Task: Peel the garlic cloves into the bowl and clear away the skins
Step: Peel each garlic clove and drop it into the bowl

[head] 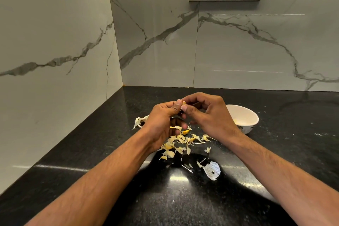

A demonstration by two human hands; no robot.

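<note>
Garlic clove (184, 103) up in air above black bench (275, 152), pinched between both thumbs and fingertips. Left hand (162, 123) curled round it from left, right hand (209, 113) gripping from right, fingers (185, 108) bent on clove. Pile of yellowish skins (180, 143) scattered on bench right under hands. White bowl (245, 115) just right of right hand, something pale inside, can't tell what. Bigger white skin (212, 170) nearer camera.
</note>
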